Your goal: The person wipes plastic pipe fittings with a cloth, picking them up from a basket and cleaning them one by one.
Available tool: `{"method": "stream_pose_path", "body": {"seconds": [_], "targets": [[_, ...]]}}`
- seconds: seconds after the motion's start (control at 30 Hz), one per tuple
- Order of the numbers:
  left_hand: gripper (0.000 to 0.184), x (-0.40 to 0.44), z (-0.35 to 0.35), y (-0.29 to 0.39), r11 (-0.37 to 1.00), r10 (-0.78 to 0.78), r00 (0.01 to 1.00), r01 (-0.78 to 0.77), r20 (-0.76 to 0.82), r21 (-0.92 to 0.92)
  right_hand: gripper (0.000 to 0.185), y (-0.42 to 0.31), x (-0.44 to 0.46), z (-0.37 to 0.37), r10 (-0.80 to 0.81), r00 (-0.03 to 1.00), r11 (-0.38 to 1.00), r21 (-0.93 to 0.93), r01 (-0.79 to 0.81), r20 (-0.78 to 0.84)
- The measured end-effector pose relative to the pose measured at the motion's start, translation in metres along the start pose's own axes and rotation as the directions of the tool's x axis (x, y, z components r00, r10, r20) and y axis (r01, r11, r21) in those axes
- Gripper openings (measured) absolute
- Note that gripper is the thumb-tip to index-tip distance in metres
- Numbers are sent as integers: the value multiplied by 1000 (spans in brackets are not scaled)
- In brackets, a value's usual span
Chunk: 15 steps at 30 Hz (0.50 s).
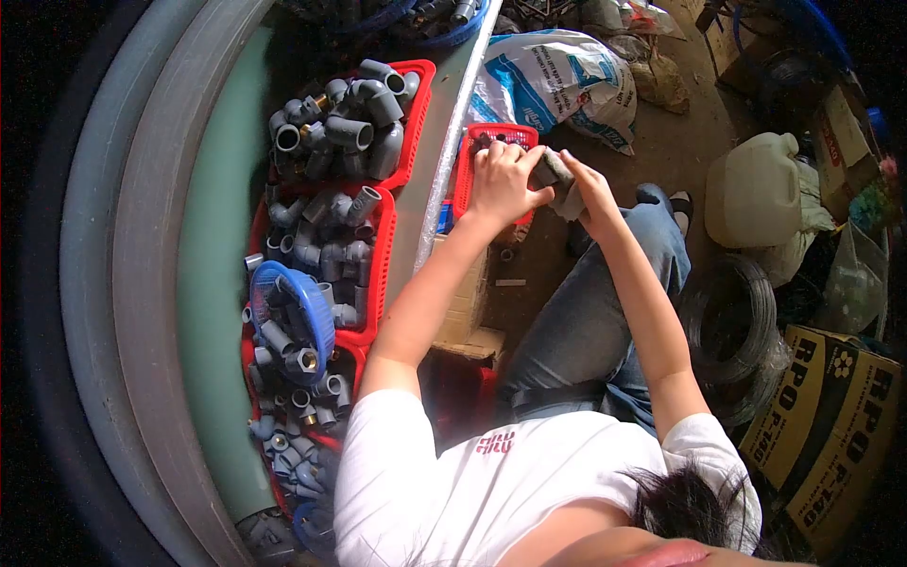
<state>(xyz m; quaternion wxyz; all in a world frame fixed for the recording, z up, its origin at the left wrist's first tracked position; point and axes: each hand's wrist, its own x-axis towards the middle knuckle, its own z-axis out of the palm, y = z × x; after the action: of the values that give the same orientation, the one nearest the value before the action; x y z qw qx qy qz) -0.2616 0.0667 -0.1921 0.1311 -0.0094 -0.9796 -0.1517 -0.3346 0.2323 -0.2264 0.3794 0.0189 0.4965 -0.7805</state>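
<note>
A grey pipe fitting [557,177] is held up between my two hands, its exact shape partly covered by fingers. My left hand [505,181] pinches its left side with thumb and forefinger, the other fingers curled over a small red basket [464,186]. My right hand [593,195] closes around the right side, fingers pointing up along it. Under my left hand, the basket holds small dark pieces that are mostly hidden.
On the left, red baskets [412,132] of grey fittings line a shelf, with a blue basket [326,317] tilted on them. A printed sack [567,80] lies ahead. To the right are a plastic jug [753,194], a wire coil [732,307] and a cardboard box [822,425].
</note>
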Motion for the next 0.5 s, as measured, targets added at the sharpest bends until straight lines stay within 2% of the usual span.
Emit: {"method": "stream_pose_path", "body": {"seconds": [0.13,0.23,0.4,0.5], "targets": [[70,-3,9,-1,999,-31,998,33,47,-37,45,12,1,6,-220,975,927,-303,223,41],[65,1,12,-2,997,-44,994,37,-101,-70,46,13,6,-1,-180,984,943,-288,170,-11],[57,2,-1,8,1000,14,996,-15,-93,-8,42,11,12,-3,-168,978,961,-243,135,-120],[52,5,-2,2,995,-78,992,84,-95,56,35,17,15,1,-307,951,872,-393,293,28]]}}
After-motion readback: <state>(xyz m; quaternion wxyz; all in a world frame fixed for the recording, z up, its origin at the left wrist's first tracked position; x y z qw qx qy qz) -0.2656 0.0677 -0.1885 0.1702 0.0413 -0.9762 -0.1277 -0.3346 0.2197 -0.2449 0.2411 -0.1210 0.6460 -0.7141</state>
